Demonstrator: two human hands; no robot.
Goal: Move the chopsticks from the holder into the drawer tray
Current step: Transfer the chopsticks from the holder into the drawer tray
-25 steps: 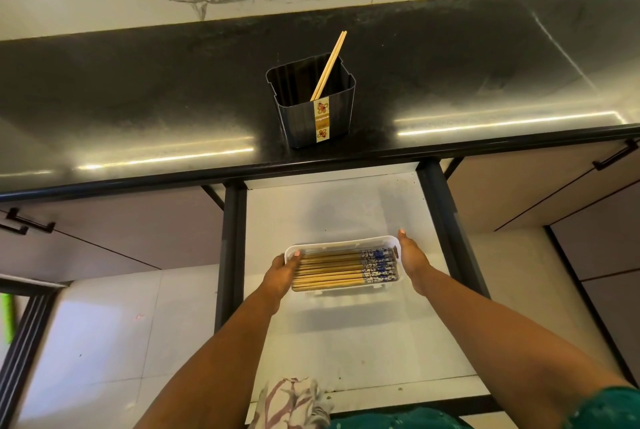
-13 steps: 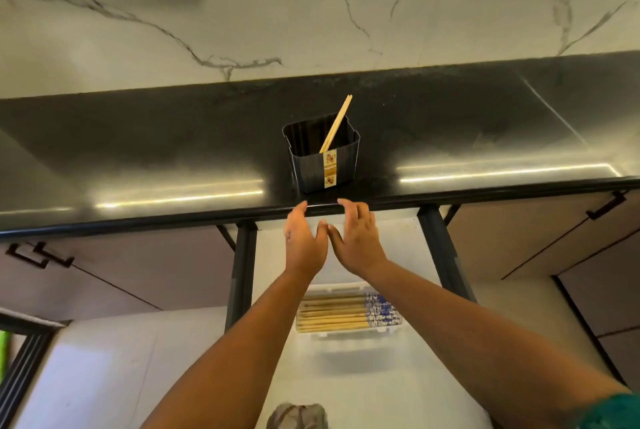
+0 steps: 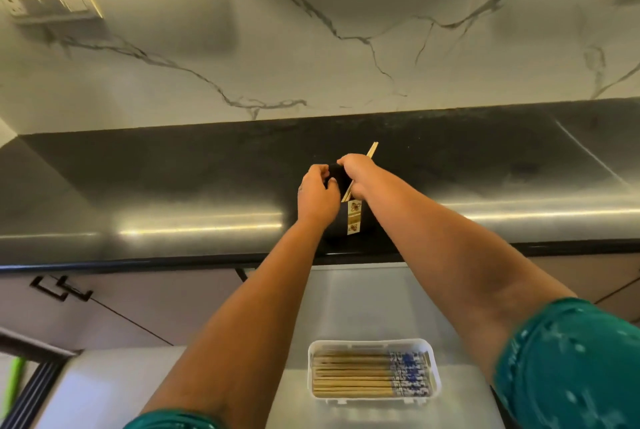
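A black chopstick holder (image 3: 337,229) with a patterned label stands near the front edge of the dark countertop (image 3: 173,186). A last pair of wooden chopsticks (image 3: 372,150) leans out of it to the upper right. My left hand (image 3: 317,196) curls over the holder's left rim. My right hand (image 3: 360,174) is closed around the leaning chopsticks at the holder's mouth. Below, in the open drawer (image 3: 363,300), a white tray (image 3: 435,383) holds several chopsticks (image 3: 353,375) lying flat, blue-patterned ends to the right.
A marble-patterned wall with a switch plate (image 3: 52,0) rises behind the counter. Closed cabinet fronts with black handles (image 3: 60,288) flank the drawer. My forearms cross above the drawer opening.
Both hands left the tray in the drawer, rose past the counter edge and now close on the holder and its chopsticks. The view tilted upward.
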